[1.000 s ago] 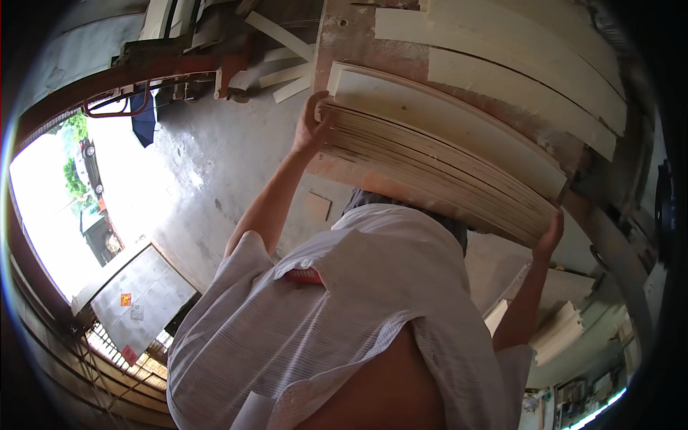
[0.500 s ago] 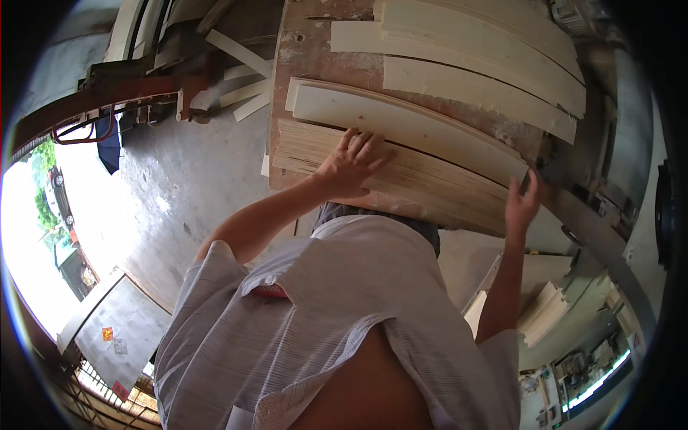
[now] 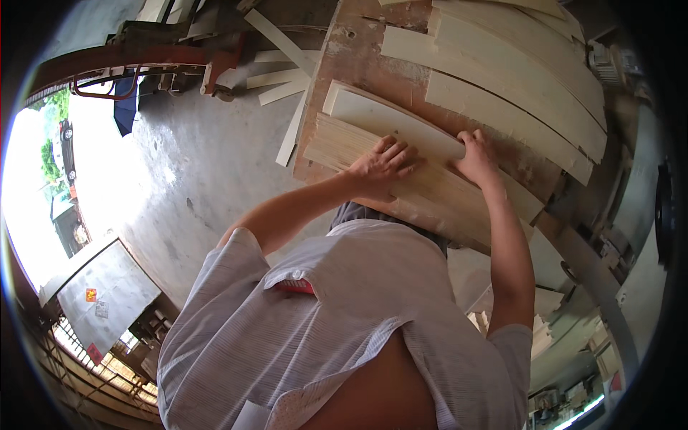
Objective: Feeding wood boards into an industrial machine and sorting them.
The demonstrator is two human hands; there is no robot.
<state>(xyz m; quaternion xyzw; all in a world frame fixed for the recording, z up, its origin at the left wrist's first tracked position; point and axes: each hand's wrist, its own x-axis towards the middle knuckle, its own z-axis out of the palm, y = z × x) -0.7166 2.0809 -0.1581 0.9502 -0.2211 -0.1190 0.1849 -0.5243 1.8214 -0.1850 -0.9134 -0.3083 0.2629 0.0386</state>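
A row of thin wooden strips (image 3: 337, 143) stands edge-up along the near side of the workbench. My left hand (image 3: 381, 168) lies across it, bent fingers over the far side and thumb toward me. Just beyond is a pale wooden board (image 3: 373, 116), lying flat on one or more similar boards. My right hand (image 3: 479, 159) is closed on this board's right part, fingertips at its far edge. The strips between my hands look smeared by motion, and my left palm hides part of the row.
More long pale boards (image 3: 502, 118) lie across the far side of the reddish workbench (image 3: 351, 61). Loose strips (image 3: 283, 77) rest beyond its left edge, near a red metal frame (image 3: 143, 57). A grey metal beam (image 3: 595, 265) runs past the right side.
My right hand has moved left from the boards' right end to the middle and closed on the pale board. My left hand stays on the strips. The whole view has shifted and turned.
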